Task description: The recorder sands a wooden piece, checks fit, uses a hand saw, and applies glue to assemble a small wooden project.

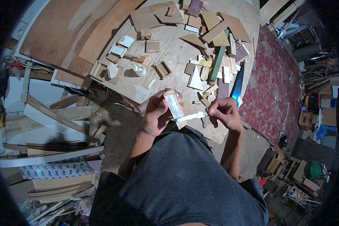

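My left hand (155, 115) is closed around a small wooden board (173, 103), held tilted in front of my body. White paste, which looks like glue, is smeared along the face of the board. Between the thumb and fingers of my right hand (226, 114) is a thin stick (195, 116), thickly coated in the same white paste. Its far end touches the lower part of the board. Beyond my hands on the table stand a small open jar (139, 70) with white contents and a small open wooden frame (162, 69).
Several wood offcuts (195, 79) lie heaped at the table's right, beside a long blue tapering blade (238, 83). Small box-like wooden pieces (118, 51) stand at the left. Large plywood sheets (60, 30) lie far left. Scrap boards (60, 113) crowd the floor on my left.
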Demonstrator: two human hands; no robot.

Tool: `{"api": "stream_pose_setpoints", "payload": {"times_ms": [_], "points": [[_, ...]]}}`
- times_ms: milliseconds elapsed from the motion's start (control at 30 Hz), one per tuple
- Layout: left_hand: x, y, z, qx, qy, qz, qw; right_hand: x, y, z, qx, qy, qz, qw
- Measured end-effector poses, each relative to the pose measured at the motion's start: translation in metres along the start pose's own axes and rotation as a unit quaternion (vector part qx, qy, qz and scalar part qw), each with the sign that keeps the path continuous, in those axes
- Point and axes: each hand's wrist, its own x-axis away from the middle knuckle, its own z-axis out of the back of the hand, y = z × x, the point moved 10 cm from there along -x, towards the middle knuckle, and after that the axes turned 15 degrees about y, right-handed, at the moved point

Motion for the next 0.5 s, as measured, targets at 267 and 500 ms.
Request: {"api": "stream_pose_setpoints", "payload": {"times_ms": [267,500], "points": [[0.0,0.002,0.008,0.032,0.0,-0.005,0.999,0.004,-0.006,0.002,-0.026,-0.013,0.003,1.0],[-0.003,-0.007,0.01,0.054,0.003,0.006,0.998,-0.002,-0.006,-0.007,-0.002,0.01,0.014,1.0]]}}
